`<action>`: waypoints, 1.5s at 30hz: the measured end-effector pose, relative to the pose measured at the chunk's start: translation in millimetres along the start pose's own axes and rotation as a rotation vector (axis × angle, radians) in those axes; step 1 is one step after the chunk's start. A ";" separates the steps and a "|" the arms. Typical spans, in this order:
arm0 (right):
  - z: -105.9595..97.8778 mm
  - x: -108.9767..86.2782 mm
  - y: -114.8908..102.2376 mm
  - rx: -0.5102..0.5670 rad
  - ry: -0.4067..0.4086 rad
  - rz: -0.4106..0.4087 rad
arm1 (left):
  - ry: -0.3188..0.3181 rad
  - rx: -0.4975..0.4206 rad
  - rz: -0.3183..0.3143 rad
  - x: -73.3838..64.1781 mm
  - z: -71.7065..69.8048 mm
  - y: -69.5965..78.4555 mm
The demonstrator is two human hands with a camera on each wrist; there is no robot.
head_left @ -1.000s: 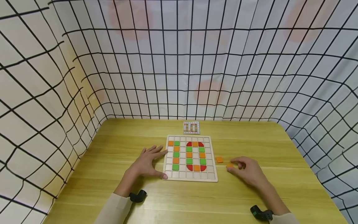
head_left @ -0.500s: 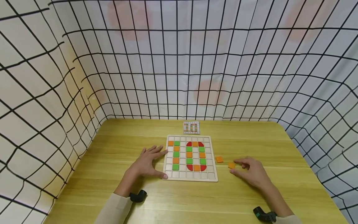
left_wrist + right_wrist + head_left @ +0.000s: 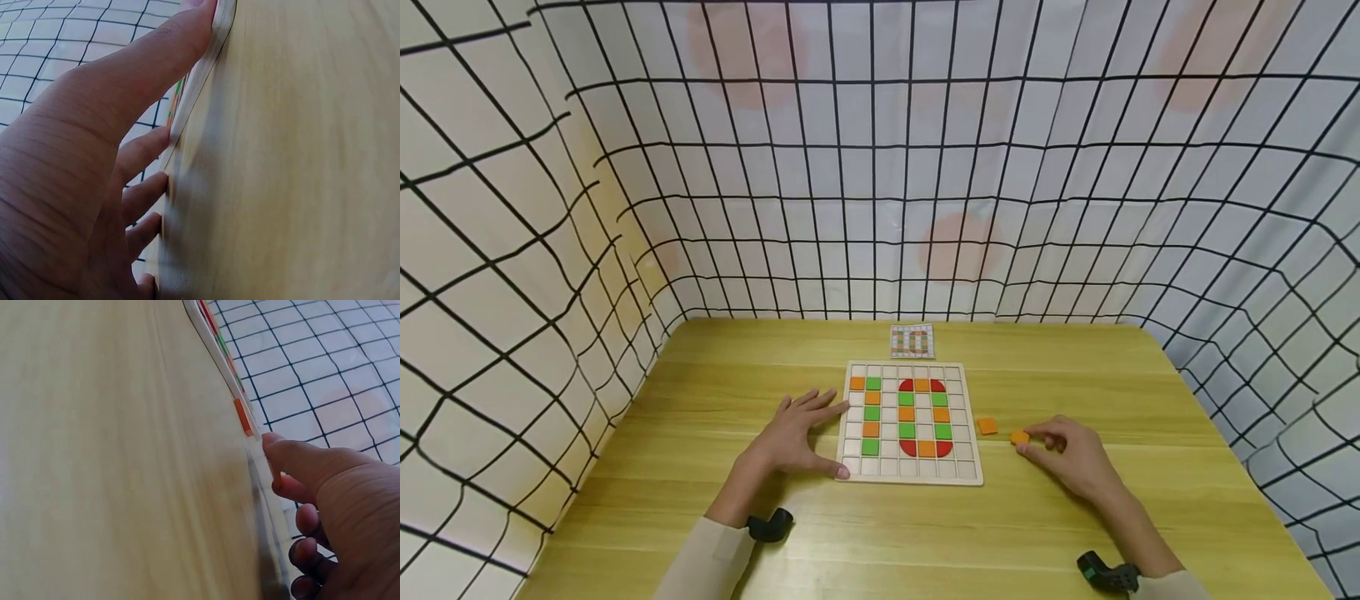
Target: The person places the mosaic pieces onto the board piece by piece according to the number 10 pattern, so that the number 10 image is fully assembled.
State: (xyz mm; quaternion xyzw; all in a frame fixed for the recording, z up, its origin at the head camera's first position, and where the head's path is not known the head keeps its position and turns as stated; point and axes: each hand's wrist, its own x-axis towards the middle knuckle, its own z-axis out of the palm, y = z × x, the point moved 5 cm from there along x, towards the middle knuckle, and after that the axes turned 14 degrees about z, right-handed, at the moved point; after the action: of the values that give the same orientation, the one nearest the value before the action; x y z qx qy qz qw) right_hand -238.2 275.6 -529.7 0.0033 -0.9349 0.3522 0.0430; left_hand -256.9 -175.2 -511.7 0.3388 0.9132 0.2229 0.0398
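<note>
A square pegboard-like wooden grid board (image 3: 891, 468) lies on the table, with green, orange and red tiles in some cells forming the shape of a 10. My left hand (image 3: 790, 437) rests at the board's left edge, fingers spread, thumb (image 3: 156, 53) touching the near corner. Right of the board, my right hand (image 3: 1070, 457) pinches an orange square tile (image 3: 1019, 437) between thumb and forefinger. In the right wrist view this tile (image 3: 274, 470) stands on edge, mostly hidden by the fingers. Another orange tile (image 3: 987, 427) lies flat between the board and that hand.
Behind the board lies a small printed card (image 3: 912, 342) with a matching coloured pattern. A white curtain with black grid lines (image 3: 895, 208) surrounds the wooden table (image 3: 737, 358) at the back and sides. Each wrist wears a black device.
The tile at my right fingertips lay flat half a second ago; now it is pinched, tilted and slightly farther back. My left hand and the board have stayed put.
</note>
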 end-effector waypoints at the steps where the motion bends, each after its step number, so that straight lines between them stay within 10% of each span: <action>1: 0.9 0.8 -1.0 0.006 -0.003 0.001 | 0.000 0.000 -0.001 -0.3 -0.1 -0.1; 45: 104.0 12.5 -137.1 0.109 -0.220 -0.117 | 0.003 -0.002 -0.007 0.0 3.1 -3.8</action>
State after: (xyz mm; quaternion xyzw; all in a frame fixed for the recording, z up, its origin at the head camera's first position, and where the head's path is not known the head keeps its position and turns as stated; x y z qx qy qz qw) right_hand -253.8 104.4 -516.2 0.0988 -0.9118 0.3967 -0.0397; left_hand -258.5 -176.5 -516.1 0.3355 0.9142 0.2241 0.0395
